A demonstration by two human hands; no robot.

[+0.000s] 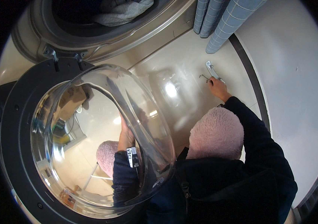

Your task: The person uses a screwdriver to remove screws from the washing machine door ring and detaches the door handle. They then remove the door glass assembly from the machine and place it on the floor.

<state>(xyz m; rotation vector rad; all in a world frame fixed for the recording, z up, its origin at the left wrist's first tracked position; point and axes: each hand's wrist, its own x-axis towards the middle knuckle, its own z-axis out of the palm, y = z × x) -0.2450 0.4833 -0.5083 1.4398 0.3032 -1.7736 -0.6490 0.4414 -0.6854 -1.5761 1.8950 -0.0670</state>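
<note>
My right hand (218,89) is low over the floor at the right, its fingers closed on a small thin metal hook-like piece (205,78). Beside those fingers lies a curved silver door handle (210,68), partly under the hand. The round washing machine door (11,123) hangs open at the left, with its clear bulging glass bowl (166,149) toward me. Through the glass I see my left hand (125,132) near the bowl's inner edge. Its fingers are largely hidden by the glass rim and reflections.
The machine's drum opening (69,39) is at the top, with grey-white cloth (123,13) inside. Blue checked fabric (233,22) hangs at the top right. A dark strip (250,71) runs along the white wall (297,93). Through the glass show a brown paper bag (69,102) and cables.
</note>
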